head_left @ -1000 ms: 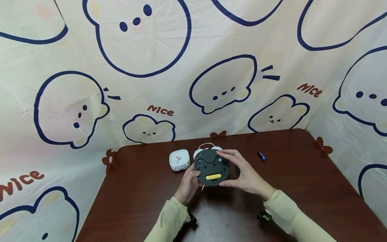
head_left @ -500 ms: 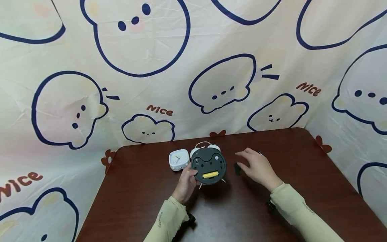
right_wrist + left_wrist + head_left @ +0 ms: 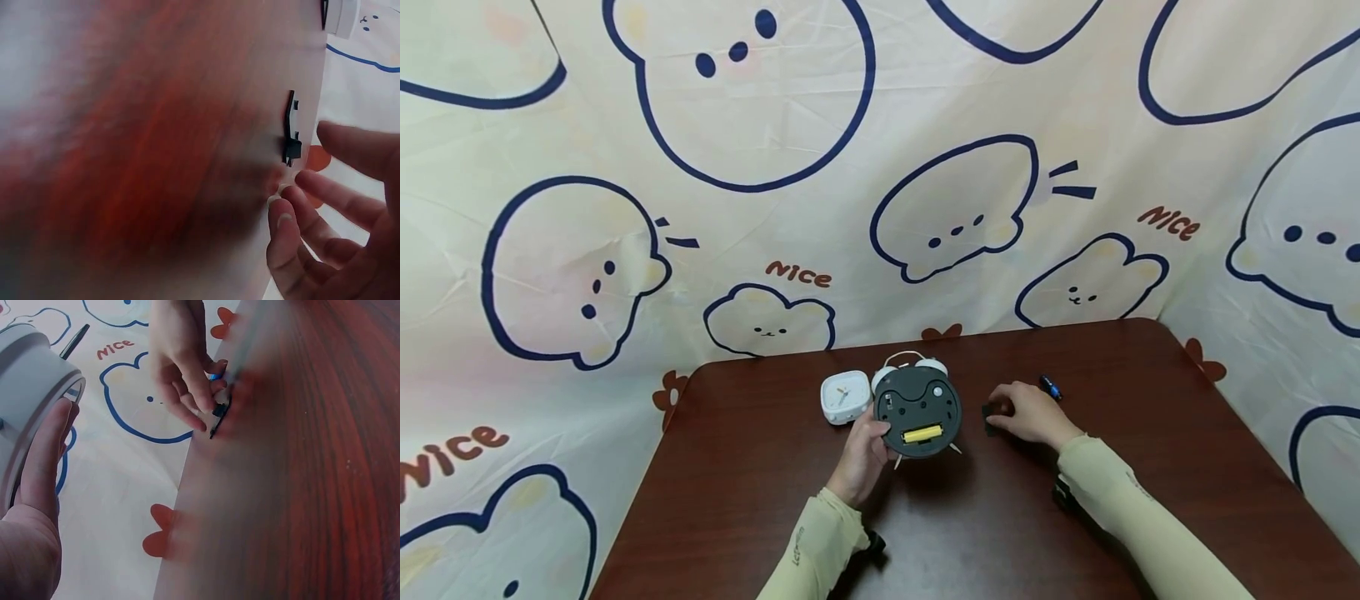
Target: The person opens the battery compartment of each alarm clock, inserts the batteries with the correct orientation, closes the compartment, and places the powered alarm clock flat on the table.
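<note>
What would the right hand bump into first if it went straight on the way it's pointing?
Probably the small black piece, right by its fingers; I can't tell whether they already touch.

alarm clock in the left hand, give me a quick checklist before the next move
1. Alarm clock held by left hand: ok.
2. Clock's back facing the head camera: ok.
3. Yellow battery in its slot: ok.
4. Battery polarity: cannot tell.
5. Black cover gripped by right hand: not ok, right wrist view shows a gap.
6. Blue battery apart from cover: ok.
</note>
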The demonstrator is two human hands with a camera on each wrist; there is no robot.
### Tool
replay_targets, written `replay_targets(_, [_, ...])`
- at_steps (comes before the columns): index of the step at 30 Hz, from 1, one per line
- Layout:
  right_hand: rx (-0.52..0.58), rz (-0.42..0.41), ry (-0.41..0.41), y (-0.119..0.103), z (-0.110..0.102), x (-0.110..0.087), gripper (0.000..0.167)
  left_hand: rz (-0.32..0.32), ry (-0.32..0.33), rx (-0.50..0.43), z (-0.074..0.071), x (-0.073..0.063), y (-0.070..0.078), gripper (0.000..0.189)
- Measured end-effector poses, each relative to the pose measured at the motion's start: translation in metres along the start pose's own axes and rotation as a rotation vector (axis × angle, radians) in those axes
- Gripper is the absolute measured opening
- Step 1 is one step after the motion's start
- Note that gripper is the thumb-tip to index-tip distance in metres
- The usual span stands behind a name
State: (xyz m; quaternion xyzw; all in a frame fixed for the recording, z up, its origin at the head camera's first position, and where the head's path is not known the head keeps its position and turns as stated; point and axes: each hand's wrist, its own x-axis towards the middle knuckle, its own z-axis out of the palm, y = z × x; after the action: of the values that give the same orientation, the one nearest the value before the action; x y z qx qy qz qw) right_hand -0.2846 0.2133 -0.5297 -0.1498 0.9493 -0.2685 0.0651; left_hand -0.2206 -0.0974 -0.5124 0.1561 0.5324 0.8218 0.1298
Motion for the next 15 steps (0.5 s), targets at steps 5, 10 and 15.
replay_targets(5, [-0.057,0.01,-0.039,-0.008,0.001,0.007,0.044,-0.001,-0.008,-0.018,0.002,0.001,0.0,0.049])
replay_targets(10, [-0.04,0.028,-0.062,-0.009,0.004,0.012,0.043,0.0,-0.002,-0.018,0.002,0.0,0.0,0.047])
replay_targets(15, [0.009,0.049,-0.067,-0.009,0.005,0.013,0.038,0.0,0.004,-0.014,0.002,-0.001,0.0,0.05])
